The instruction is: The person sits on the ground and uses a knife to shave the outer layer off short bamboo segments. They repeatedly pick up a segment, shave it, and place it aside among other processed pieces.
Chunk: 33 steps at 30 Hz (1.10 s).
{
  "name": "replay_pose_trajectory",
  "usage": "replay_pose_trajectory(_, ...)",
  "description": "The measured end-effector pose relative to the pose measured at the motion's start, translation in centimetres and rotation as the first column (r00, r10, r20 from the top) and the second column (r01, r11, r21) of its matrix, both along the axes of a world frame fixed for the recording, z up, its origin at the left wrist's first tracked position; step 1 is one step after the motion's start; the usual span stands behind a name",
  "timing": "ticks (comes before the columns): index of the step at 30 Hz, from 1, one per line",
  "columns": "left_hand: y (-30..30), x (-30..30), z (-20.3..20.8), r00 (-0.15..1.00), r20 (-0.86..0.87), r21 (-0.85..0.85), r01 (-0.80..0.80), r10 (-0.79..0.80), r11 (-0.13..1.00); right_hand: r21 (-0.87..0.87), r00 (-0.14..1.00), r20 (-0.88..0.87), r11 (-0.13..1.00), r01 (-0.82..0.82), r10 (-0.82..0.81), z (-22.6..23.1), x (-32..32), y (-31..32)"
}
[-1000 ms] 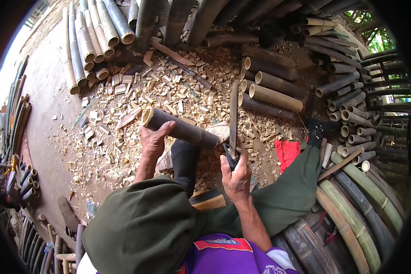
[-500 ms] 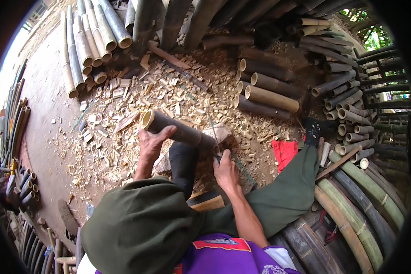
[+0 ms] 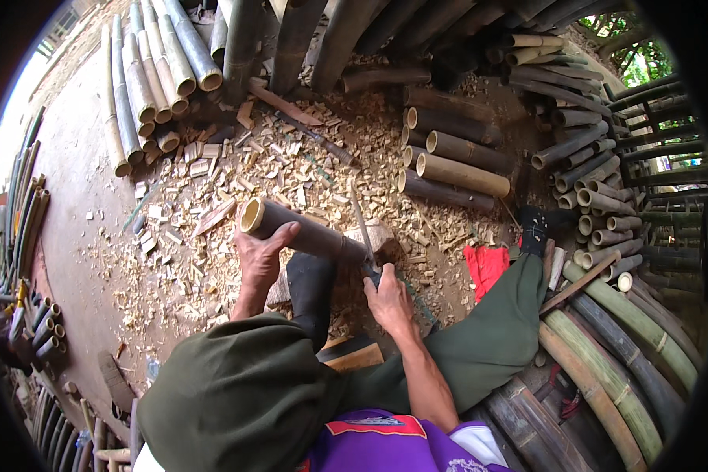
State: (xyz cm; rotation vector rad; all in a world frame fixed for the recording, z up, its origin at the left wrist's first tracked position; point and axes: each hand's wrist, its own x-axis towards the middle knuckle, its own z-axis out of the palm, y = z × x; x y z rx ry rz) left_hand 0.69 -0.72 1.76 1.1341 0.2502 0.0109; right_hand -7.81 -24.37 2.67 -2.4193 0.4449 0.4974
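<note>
A dark-skinned bamboo section (image 3: 311, 234) lies at a slant in front of me, its pale open end at the left. My left hand (image 3: 261, 253) grips it near that end, with the thumb over the top. My right hand (image 3: 389, 299) is closed round the dark handle of a knife (image 3: 359, 214). The thin blade points away from me, beside the bamboo's right end; whether it touches cannot be made out. A pale block (image 3: 379, 237) sits on the ground just behind that end, partly covered by the bamboo and blade.
Wood chips (image 3: 204, 204) litter the ground. Cut bamboo sections (image 3: 464, 175) lie ahead right, with more stacked tubes (image 3: 606, 220) beyond. Long poles (image 3: 173, 55) lean at the far left. A red cloth (image 3: 486, 271) lies by my right leg; a long blade with a dark handle (image 3: 318, 140) rests among the chips.
The knife blade has tilted slightly and now shows more of its flat side. Both hands keep their hold, and the bamboo stays nearly in place while the whole view shifts a little.
</note>
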Motion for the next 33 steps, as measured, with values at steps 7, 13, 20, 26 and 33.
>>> replay_pose_trajectory(7, 0.1, -0.2, 0.2, 1.000, -0.008, -0.060, -0.025, 0.024, 0.998, 0.260, 0.844, 0.508, 0.965, 0.040, -0.172, 5.2, -1.9, 1.2)
replay_pose_trajectory(13, 1.0, -1.0, 0.8, 0.999, 0.039, -0.149, 0.039, -0.034, 0.988, 0.033, 0.998, 0.061, 0.999, 0.007, -0.009, -0.8, -1.6, -0.1)
replay_pose_trajectory(20, 2.2, -0.1, 0.8, 0.966, -0.050, -0.025, 0.252, -0.253, 0.967, 0.280, 0.877, 0.439, 0.957, 0.072, -0.194, 0.7, -3.3, 0.1)
replay_pose_trajectory(26, 2.5, -1.7, 2.5, 0.996, -0.057, -0.153, 0.059, -0.069, 0.986, 0.049, 1.000, 0.006, 0.999, 0.020, -0.020, 1.6, -2.7, 1.0)
replay_pose_trajectory(33, 1.5, -1.3, 3.3, 0.985, 0.062, -0.121, 0.168, -0.161, 0.978, 0.261, 0.871, 0.451, 0.962, 0.078, -0.193, 0.4, -3.2, 0.6)
